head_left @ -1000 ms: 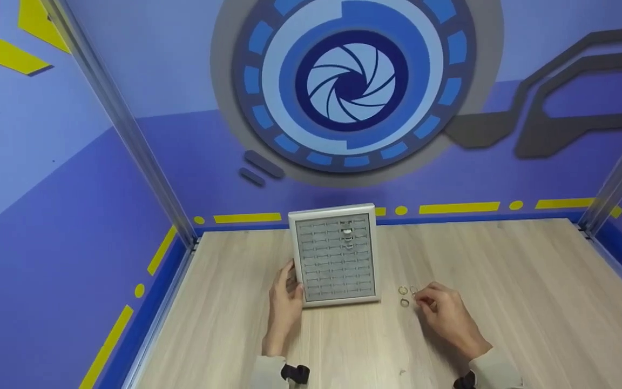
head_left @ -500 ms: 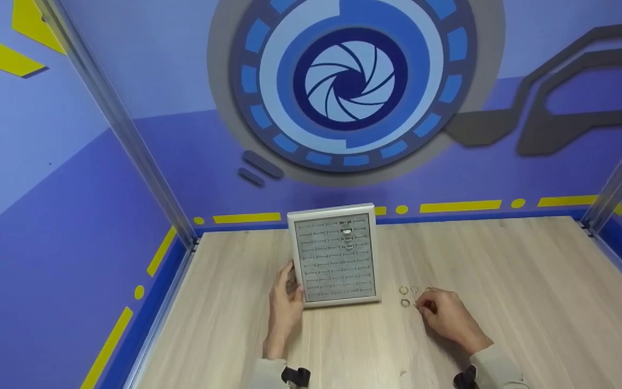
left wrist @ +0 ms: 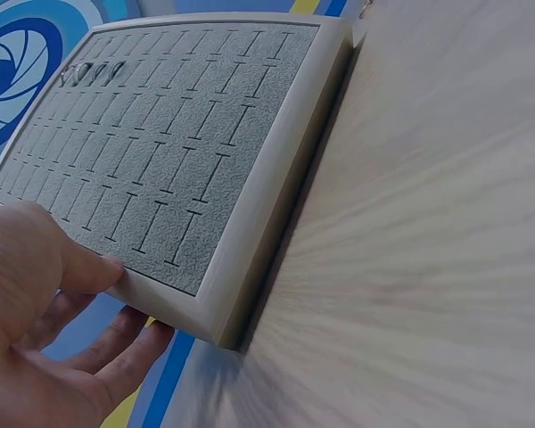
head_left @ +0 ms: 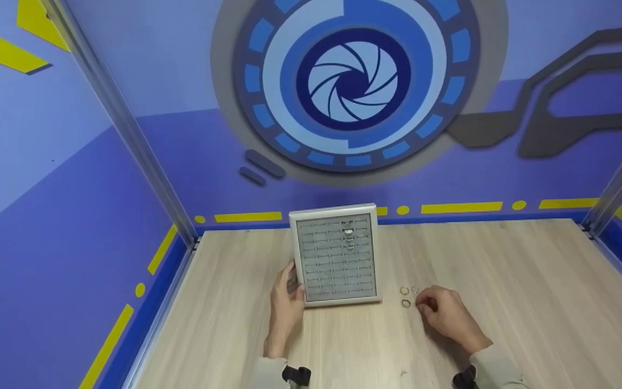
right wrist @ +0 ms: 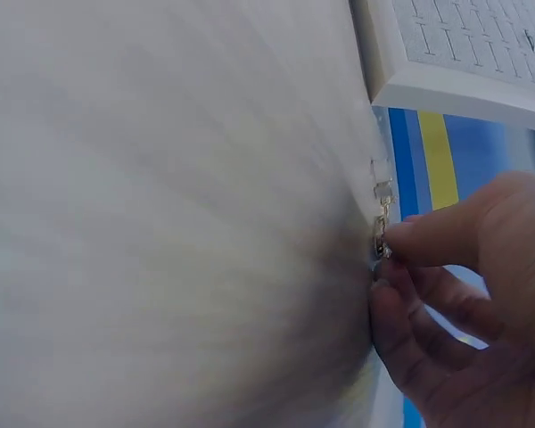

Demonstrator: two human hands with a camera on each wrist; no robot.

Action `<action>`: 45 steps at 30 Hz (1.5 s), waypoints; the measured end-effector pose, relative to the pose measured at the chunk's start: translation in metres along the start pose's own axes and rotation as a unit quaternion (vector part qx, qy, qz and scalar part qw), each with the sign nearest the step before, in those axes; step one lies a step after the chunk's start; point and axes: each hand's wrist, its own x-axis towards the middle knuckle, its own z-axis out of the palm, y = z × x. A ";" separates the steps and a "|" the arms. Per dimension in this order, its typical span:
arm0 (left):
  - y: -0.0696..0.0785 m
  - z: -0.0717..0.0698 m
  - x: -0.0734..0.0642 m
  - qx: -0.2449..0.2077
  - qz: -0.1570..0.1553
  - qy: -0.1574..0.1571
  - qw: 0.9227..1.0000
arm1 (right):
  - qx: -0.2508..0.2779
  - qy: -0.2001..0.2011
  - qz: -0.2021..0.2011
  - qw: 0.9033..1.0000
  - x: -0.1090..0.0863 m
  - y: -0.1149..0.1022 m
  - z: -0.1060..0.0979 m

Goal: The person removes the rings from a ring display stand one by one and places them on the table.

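A ring display board with a white frame and grey slotted pad stands leaning back on the table. Several rings sit in one of its columns near the top. My left hand grips the board's lower left edge, thumb on the front of the frame and fingers behind, as the left wrist view confirms. To the right, my right hand is low at the tabletop, pinching a small ring between thumb and fingertips. Beside these fingertips lie a gold-coloured ring and a darker ring.
The wooden table is bounded by a blue printed back wall and side panels with metal corner posts. Another thin ring lies just behind my right fingertips. A small mark shows near the table's front.
My right hand has shifted slightly toward me, from the back row of loose rings to one in the front row. My left hand and the board have stayed in place.
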 end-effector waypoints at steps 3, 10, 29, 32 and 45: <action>-0.001 0.001 -0.001 0.000 0.008 0.002 1.000 | 0.011 0.027 -0.030 0.999 0.005 -0.006 -0.004; -0.002 0.000 -0.004 0.000 0.004 0.003 1.000 | 0.033 0.089 -0.095 0.991 0.021 -0.037 -0.014; -0.008 -0.001 -0.009 0.004 0.001 0.014 1.000 | 0.044 0.129 -0.231 0.963 0.066 -0.110 -0.004; -0.007 0.001 -0.007 0.001 0.001 0.005 1.000 | 0.044 0.132 -0.248 0.959 0.073 -0.118 0.000; -0.004 0.003 -0.001 0.025 0.019 0.007 0.999 | -0.010 0.123 -0.243 0.962 0.091 -0.140 0.020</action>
